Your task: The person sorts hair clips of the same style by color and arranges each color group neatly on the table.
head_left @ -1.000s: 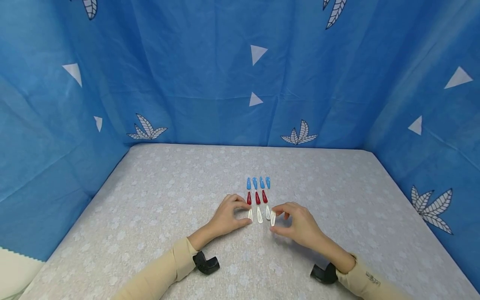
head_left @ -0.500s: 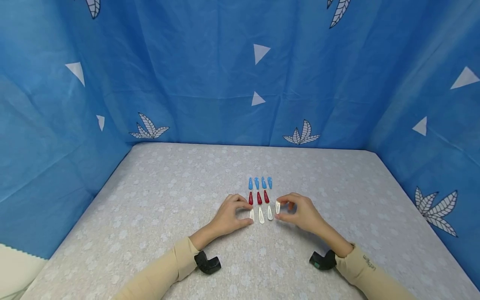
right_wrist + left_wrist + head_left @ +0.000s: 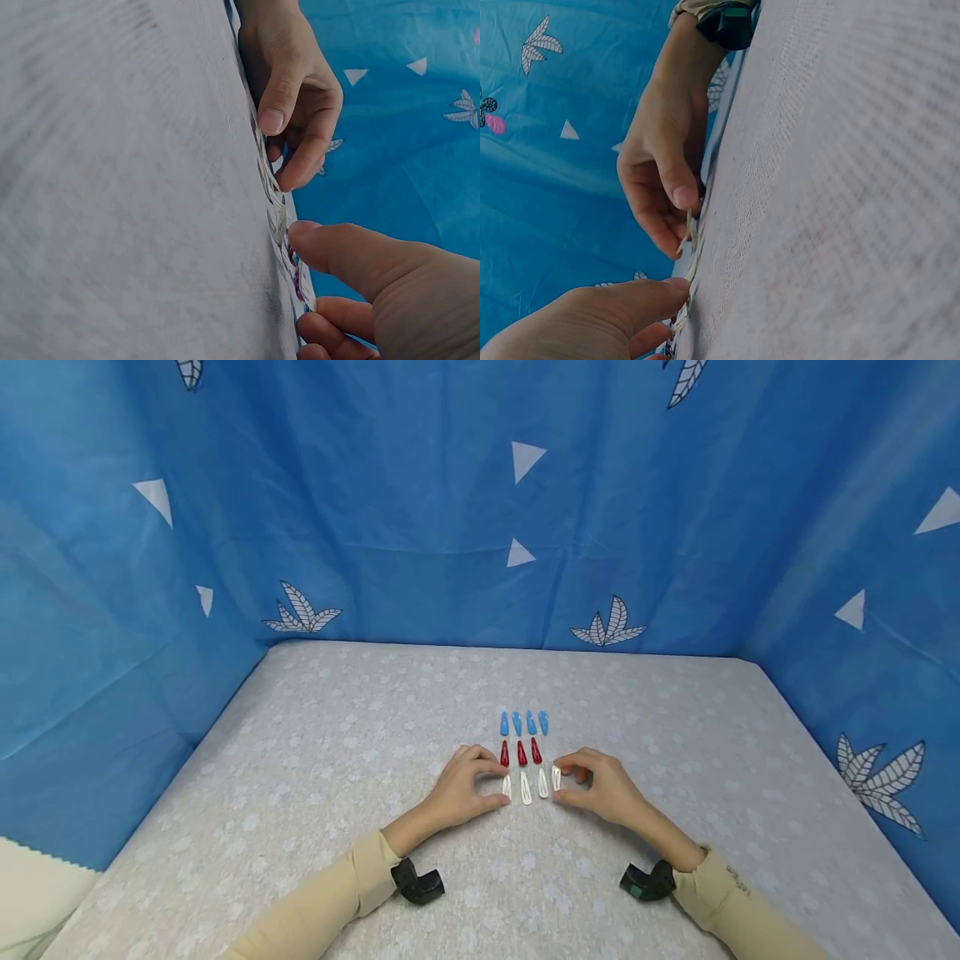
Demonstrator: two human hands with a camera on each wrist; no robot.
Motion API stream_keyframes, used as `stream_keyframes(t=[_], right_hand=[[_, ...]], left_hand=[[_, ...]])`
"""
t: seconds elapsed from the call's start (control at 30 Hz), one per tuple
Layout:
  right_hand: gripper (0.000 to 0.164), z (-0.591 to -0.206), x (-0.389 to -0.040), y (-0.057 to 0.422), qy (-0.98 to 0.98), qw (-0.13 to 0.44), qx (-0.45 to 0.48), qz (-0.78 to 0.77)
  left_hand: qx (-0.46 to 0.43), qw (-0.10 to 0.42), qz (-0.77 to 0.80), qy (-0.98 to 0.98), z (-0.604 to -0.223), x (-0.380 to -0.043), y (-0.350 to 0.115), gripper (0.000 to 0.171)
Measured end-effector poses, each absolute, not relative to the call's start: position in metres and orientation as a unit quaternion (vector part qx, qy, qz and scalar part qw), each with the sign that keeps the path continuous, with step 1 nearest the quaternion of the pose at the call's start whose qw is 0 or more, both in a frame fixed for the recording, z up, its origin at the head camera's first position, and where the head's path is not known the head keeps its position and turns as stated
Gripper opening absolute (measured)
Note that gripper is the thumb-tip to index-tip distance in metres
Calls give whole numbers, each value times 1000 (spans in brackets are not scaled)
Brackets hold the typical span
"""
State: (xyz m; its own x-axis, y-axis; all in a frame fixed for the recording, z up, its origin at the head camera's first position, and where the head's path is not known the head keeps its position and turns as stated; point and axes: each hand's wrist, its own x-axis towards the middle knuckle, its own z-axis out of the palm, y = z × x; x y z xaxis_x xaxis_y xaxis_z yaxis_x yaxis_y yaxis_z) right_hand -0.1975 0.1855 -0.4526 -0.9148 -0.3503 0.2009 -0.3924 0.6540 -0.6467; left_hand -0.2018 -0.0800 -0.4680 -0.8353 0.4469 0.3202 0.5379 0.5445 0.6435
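Observation:
In the head view, my left hand [image 3: 468, 787] holds the leftmost white snap hair clip [image 3: 506, 787] by its two ends, index finger above and thumb below. My right hand [image 3: 603, 785] pinches another white snap hair clip [image 3: 556, 778] the same way at the row's right end. Between them lie two more white clips, one left [image 3: 526, 787] and one right [image 3: 543, 783]. Behind is a row of three red clips [image 3: 522, 753], and farther back several blue clips [image 3: 531, 723]. The left wrist view shows the right hand [image 3: 664, 142] with its clip seen edge-on, close to the tabletop.
The table has a pale flower-patterned cloth [image 3: 360, 710]. A blue curtain [image 3: 420, 510] encloses the back and both sides. Black wrist cameras sit on the left forearm [image 3: 417, 883] and right forearm [image 3: 648, 882]. A cream fabric edge [image 3: 37, 885] shows at lower left.
The right hand has moved its white clip up and right, away from the neighbouring clip, into line with the row. The left hand has stayed on its clip. The head view has shifted slightly.

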Motion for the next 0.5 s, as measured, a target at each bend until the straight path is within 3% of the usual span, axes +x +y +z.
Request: stream_keyframes(t=[0.5], right_hand=[[41, -454, -200, 188, -909, 31, 215, 356]], left_hand=[[-280, 54, -387, -877, -470, -203, -80, 34]])
